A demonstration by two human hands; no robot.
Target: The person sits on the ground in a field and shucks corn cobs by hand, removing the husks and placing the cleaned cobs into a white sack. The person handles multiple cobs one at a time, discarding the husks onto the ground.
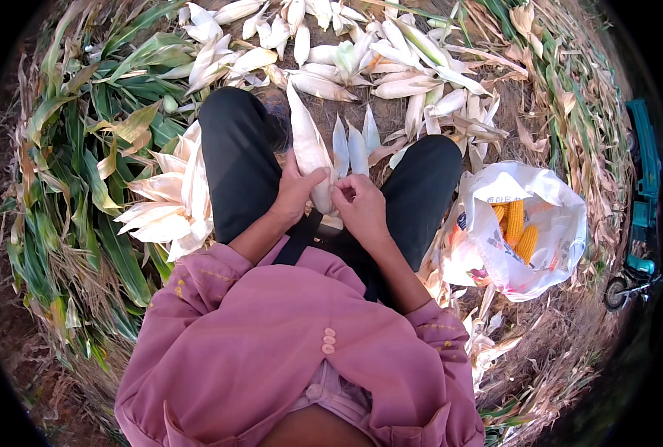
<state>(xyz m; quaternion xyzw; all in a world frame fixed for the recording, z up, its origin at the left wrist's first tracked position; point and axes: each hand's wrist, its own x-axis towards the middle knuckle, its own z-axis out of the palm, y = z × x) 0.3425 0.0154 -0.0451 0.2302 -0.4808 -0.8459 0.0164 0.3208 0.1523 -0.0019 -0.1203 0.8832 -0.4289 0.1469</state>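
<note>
An ear of corn in its pale husk [309, 137] stands tilted between my knees, its pointed tip away from me. My left hand [298, 187] is wrapped around its lower part, thumb across the front. At the right side of its base, my right hand [359, 204] pinches the husk between thumb and fingers. Just beyond my right hand, several loose pale husk leaves [358, 148] point away from me. Husked yellow corn cobs [515, 223] lie in an open white woven sack [555, 279] to my right.
Many unhusked ears [320, 86] lie on the ground in front. Green corn stalks and leaves [85, 156] are heaped at the left, with dry husks [169, 195] beside my left knee. A teal three-wheeled cart [644, 162] stands at the far right edge.
</note>
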